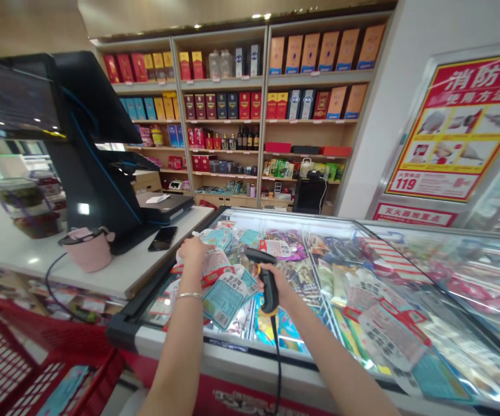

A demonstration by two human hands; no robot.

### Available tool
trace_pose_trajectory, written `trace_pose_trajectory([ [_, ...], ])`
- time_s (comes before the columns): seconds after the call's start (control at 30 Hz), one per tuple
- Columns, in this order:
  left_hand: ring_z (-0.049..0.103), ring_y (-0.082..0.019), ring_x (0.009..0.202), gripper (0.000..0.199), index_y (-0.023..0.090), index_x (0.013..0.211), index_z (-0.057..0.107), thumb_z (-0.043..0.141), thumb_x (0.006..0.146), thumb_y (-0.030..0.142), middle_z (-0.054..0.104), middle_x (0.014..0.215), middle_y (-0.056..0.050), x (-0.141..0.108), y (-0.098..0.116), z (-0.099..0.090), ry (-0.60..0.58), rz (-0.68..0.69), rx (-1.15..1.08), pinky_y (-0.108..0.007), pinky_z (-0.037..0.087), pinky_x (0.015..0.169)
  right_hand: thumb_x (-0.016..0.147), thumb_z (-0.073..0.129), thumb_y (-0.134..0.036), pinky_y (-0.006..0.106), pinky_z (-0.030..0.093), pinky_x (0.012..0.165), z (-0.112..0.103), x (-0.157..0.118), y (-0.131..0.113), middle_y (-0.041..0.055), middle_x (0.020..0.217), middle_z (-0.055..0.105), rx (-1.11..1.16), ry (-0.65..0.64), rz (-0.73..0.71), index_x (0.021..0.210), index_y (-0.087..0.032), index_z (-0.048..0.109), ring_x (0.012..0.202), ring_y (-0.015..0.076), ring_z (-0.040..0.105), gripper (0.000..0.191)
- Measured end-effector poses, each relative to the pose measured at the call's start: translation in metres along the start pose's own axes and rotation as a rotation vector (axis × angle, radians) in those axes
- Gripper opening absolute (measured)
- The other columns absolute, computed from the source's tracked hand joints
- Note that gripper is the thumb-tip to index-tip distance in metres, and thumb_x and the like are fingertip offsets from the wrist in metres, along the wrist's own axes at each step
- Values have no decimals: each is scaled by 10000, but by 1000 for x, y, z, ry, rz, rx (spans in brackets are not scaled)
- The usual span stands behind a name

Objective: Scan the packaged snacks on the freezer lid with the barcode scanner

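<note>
My right hand (282, 282) is wrapped round the grip of a black and yellow barcode scanner (269, 289), its cord hanging down over the freezer's front. Over the left end of the chest freezer, my left hand (193, 249) has its fingers closed on the edge of a food packet (215, 261), partly hidden by the hand. Blue and white food packets (224, 299) with printed labels and barcodes lie in a loose pile on the glass top, between and beneath my hands. The scanner is held just right of this pile.
More packets (395, 332) lie on the freezer glass at right. At left, a white counter (133, 268) bears a checkout terminal (98, 156), a phone (163, 238) and a pink container (88, 249). A red shopping basket (44, 346) stands lower left. Shelves of boxes line the back.
</note>
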State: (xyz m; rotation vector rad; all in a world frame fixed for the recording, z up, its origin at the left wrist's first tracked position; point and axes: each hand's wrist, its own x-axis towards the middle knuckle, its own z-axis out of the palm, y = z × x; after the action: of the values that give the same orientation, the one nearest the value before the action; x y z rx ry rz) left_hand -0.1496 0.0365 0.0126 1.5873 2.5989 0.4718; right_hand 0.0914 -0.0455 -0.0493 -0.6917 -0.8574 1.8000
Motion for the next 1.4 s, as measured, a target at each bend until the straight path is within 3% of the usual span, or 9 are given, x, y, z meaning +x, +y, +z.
trace_pose_trajectory([
  [0.1, 548, -363, 1113, 784, 74, 1186, 546, 660, 610, 593, 582, 1200, -240, 1, 7, 12, 12, 22, 11, -433, 442, 873, 684, 627, -377, 198, 351, 383, 1, 1, 21, -6, 476, 560, -51, 13, 90, 715, -148, 608, 365, 81, 430, 231],
  [0.23, 537, -348, 1138, 899, 32, 1270, 450, 686, 593, 574, 586, 1189, -252, -2, 10, 23, 70, 56, 44, -437, 375, 955, 732, 580, -415, 200, 316, 364, -4, -14, 21, -19, 395, 495, -122, -10, 155, 690, -144, 615, 356, 92, 423, 276],
  [0.5, 553, -346, 1107, 656, 135, 1133, 574, 654, 649, 571, 603, 1184, -203, -2, 6, 29, -27, 82, 74, -453, 387, 922, 704, 586, -451, 211, 320, 388, 5, -19, 20, -25, 385, 486, -186, -88, 160, 675, -138, 605, 351, 87, 422, 315],
  [0.7, 586, -325, 1040, 465, 145, 1019, 626, 636, 699, 482, 601, 1165, -189, 2, 3, 32, -60, 120, -29, -401, 429, 853, 688, 610, -395, 222, 343, 384, 11, -28, 10, -10, 482, 563, -312, -10, 122, 703, -151, 590, 368, 90, 450, 245],
  [0.83, 574, -300, 1055, 355, 159, 973, 622, 615, 730, 418, 604, 1154, -163, 3, 5, 35, 62, 177, -178, -390, 412, 885, 689, 618, -351, 231, 371, 371, 9, -29, 8, 15, 586, 622, -447, 59, 101, 675, -152, 569, 365, 90, 479, 206],
  [1.0, 600, -231, 998, 277, 207, 1007, 577, 567, 784, 371, 667, 1052, -78, 6, 9, 37, 202, 265, -514, -320, 419, 852, 682, 629, -367, 227, 378, 352, 8, -28, 10, 5, 585, 622, -435, 26, 62, 734, -154, 561, 352, 95, 489, 229],
  [1.23, 615, -217, 838, 347, 208, 974, 623, 572, 749, 467, 689, 868, -43, 10, 9, 38, 199, 285, -801, -302, 430, 759, 693, 641, -375, 224, 378, 346, 8, -29, 7, 4, 573, 622, -425, -2, -17, 750, -151, 575, 349, 101, 494, 240],
  [1.4, 596, -207, 803, 386, 197, 939, 652, 601, 698, 495, 677, 850, -31, 15, 8, 45, 150, 298, -933, -296, 436, 726, 700, 648, -375, 227, 372, 351, 6, -29, 6, 6, 540, 602, -415, -13, -18, 698, -140, 585, 338, 100, 489, 243],
])
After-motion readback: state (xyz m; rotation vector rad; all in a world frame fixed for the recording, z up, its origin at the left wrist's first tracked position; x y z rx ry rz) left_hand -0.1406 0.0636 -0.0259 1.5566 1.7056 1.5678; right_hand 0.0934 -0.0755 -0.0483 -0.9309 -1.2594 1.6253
